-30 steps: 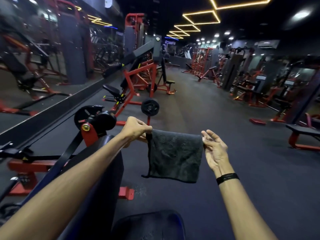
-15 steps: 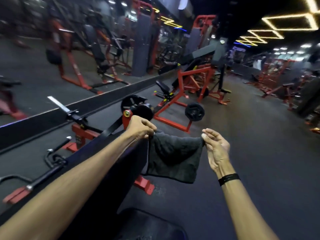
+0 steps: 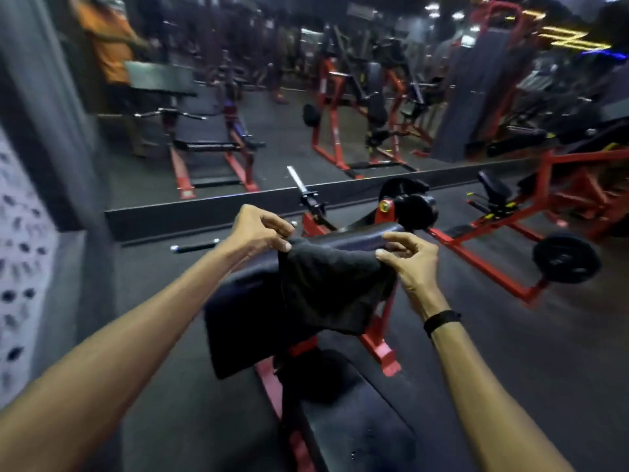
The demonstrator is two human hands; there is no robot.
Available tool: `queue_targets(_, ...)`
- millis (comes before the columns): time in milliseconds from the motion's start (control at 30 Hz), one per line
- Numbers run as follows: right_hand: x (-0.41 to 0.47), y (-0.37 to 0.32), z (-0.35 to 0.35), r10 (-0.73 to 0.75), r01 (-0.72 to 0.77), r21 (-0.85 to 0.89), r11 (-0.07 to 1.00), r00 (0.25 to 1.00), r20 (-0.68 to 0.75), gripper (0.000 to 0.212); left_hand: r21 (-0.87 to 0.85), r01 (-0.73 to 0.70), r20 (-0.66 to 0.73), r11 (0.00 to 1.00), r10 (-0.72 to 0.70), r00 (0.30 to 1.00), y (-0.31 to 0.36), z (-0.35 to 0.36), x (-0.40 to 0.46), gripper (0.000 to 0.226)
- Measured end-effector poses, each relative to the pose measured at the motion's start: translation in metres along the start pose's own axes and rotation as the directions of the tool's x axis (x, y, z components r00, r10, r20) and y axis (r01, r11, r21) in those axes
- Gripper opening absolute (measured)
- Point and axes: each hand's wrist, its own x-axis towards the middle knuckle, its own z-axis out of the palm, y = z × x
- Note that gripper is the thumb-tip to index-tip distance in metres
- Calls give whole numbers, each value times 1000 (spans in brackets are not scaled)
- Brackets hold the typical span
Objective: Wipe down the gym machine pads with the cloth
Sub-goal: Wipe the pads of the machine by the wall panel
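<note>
While each grip pinches a top corner of the cloth [image 3: 326, 287], the left hand [image 3: 258, 229] at one end and the right hand [image 3: 408, 260] at the other, fingers and thumb curled closed on the fabric, the sheet hangs spread between them. Holding it by the corners looks meant to open it flat, so a broad face meets the upholstery rather than a bunched wad. It is dark, soft and nappy, limp enough to sag in the middle, and it drapes over the near face of the angled pad [image 3: 245, 311], seemingly touching it. That pad is a thick slab with rounded edges, covered in smooth, faintly glossy black vinyl. Below it, nearer the person, lies the flat seat pad [image 3: 357, 427], matte and speckled with a few pale marks. Red painted steel tubing [image 3: 476, 253] carries both.
</note>
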Motion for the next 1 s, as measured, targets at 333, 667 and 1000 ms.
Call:
queue_targets(333,-57,-21,110,67,-83,127,988,989,130,31,173,184,-103,968,-168,980,-48,-104,-66,42)
queue_targets(667,-113,-25,178,143,-153,131,979,986,81,38,97,218,-331,971,-175,927,-107,-127,-82,38)
queue_targets(1000,-144,-23,237,-248,343,-326,881,921,301,76,-64,135,-415,989,-149,898,-135,-121,-63,39)
